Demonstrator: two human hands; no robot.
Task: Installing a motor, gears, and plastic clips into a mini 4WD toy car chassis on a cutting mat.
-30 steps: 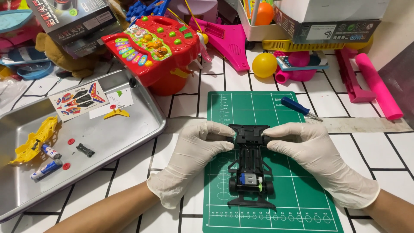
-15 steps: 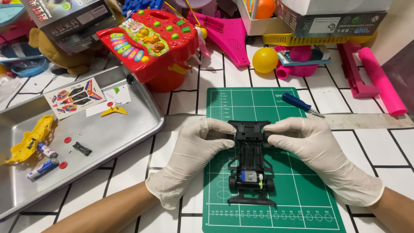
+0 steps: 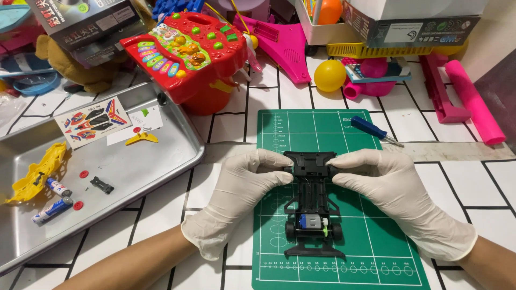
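The small black plastic toy car frame (image 3: 313, 207) lies long-ways toward the person; left hand (image 3: 242, 188) and right hand (image 3: 392, 188) pinch its far end, fingers closed, equally near.

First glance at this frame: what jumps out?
Two white-gloved hands, left hand and right hand, pinch the far end of a black toy car chassis lying on a green cutting mat at centre. Behind, a red toy keyboard; on the left, a metal tray holding a yellow car shell.
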